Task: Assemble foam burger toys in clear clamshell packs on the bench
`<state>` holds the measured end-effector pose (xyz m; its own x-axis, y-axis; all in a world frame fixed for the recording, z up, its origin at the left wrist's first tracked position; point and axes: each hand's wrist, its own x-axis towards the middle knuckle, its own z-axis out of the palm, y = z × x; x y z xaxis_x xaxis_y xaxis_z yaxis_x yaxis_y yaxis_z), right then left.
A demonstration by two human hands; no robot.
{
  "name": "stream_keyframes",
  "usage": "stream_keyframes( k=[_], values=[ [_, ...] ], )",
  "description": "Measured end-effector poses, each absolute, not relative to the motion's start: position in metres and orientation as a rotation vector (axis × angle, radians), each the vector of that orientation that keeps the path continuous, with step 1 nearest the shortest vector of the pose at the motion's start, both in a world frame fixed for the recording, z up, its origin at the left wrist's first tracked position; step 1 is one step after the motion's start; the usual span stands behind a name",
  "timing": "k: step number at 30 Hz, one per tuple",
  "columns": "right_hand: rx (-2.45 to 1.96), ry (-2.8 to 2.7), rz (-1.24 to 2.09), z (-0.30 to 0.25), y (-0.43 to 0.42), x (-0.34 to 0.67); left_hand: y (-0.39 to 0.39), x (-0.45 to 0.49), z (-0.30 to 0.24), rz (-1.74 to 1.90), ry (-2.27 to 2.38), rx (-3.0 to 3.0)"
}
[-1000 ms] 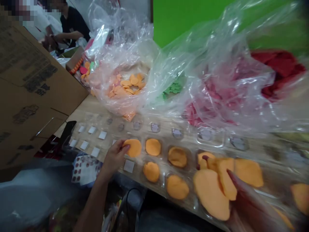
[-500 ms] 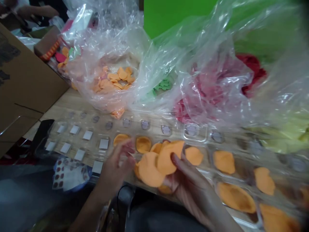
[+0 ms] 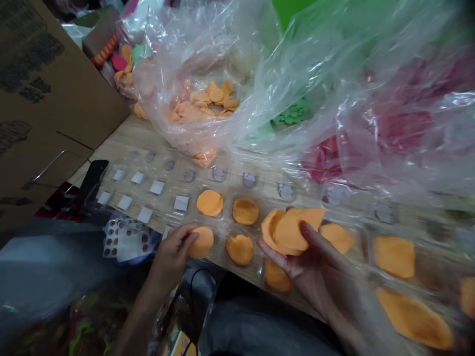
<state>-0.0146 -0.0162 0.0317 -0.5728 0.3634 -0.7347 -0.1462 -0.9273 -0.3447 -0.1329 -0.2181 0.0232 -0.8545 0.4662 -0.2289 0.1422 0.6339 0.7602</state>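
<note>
My left hand [image 3: 171,257] pinches the edge of a round orange felt-like piece [image 3: 202,242] over a compartment near the front edge of the table. In my right hand [image 3: 315,269], thumb on top, is a small fanned stack of orange pieces [image 3: 291,230]. Clear plastic trays with compartments lie under both hands. Single orange pieces show in several compartments, such as a round piece [image 3: 210,202] just behind my left hand and another orange piece [image 3: 240,248] between the hands. Left of them, compartments hold white squares [image 3: 181,203].
Behind the trays lie clear plastic bags with orange pieces [image 3: 215,94], green pieces [image 3: 295,112] and red pieces [image 3: 324,158]. A cardboard box [image 3: 67,89] stands at the left. A sticker sheet [image 3: 128,240] and a thin black cable [image 3: 192,296] are near the front edge.
My left hand has come away from the stack with one orange piece and moved down over a front compartment. My right hand still holds the stack. The view has shifted leftward.
</note>
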Motion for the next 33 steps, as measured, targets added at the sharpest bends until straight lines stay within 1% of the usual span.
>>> stream_keyframes(
  k=[3,6,8,9,13,17,21,23,27,29,33],
  values=[
    [-1.304,-0.393,2.555,0.033,-0.023,-0.015,-0.217,-0.131,0.002,0.684,2.637,0.951],
    [-1.269,-0.421,2.616,0.036,-0.031,-0.019,-0.213,-0.131,-0.012,0.304,2.892,1.218],
    [-1.192,-0.449,2.666,0.038,-0.036,-0.022,-0.210,-0.130,-0.012,0.231,3.022,1.267],
    [-1.133,-0.457,2.699,0.039,-0.039,-0.024,-0.209,-0.129,-0.009,0.307,3.038,1.265],
    [-0.914,-0.449,2.833,0.041,-0.047,-0.031,-0.197,-0.120,0.021,0.995,2.792,1.197],
    [-0.884,-0.674,2.862,0.044,-0.054,-0.032,-0.177,-0.112,0.049,1.267,2.529,1.100],
    [-0.985,-0.898,2.722,0.045,-0.057,-0.035,-0.170,-0.116,0.056,1.639,2.165,0.518],
    [-1.018,-0.998,2.596,0.044,-0.057,-0.038,-0.171,-0.118,0.057,1.681,2.010,0.337],
    [-1.020,-1.219,2.331,0.044,-0.056,-0.044,-0.171,-0.120,0.058,1.544,1.890,0.252],
    [-1.029,-1.223,2.341,0.044,-0.054,-0.045,-0.170,-0.123,0.056,1.600,1.800,0.127],
    [-1.053,-1.049,2.433,0.044,-0.043,-0.041,-0.170,-0.127,0.052,1.757,1.587,-0.085]
  ],
)
